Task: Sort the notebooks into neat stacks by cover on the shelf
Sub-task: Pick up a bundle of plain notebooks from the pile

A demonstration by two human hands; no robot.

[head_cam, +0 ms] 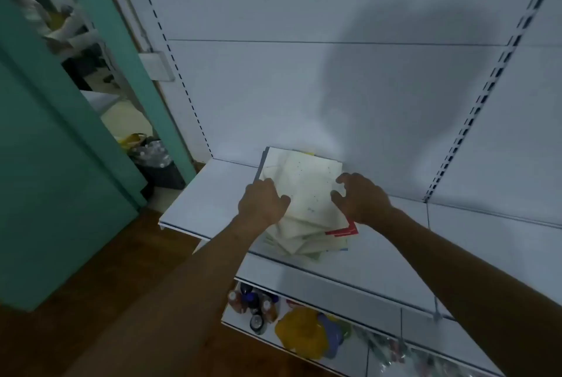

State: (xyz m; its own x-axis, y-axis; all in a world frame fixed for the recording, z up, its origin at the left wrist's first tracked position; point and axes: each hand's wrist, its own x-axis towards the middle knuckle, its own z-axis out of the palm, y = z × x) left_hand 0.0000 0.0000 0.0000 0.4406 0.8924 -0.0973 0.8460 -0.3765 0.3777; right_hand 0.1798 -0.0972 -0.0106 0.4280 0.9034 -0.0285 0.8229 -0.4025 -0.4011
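Observation:
A loose, fanned pile of notebooks (pixel 304 194) lies on the white shelf (pixel 213 194), most with pale cream covers. One red-edged cover (pixel 343 230) sticks out at the lower right, and a dark spine shows at the pile's far left. My left hand (pixel 261 203) rests on the left edge of the top cream notebook, fingers curled over it. At the pile's right edge my right hand (pixel 362 197) hovers with its fingers spread and bent; its thumb touches the top cover. The notebooks lower in the pile are partly hidden.
A lower shelf (pixel 380 355) holds small bottles (pixel 252 303), a yellow and blue bundle (pixel 307 334) and packets. The white slotted back panel (pixel 334 88) rises behind the pile. A teal door frame (pixel 127 72), a dark bin (pixel 158 164) and wooden floor (pixel 91 285) lie to the left.

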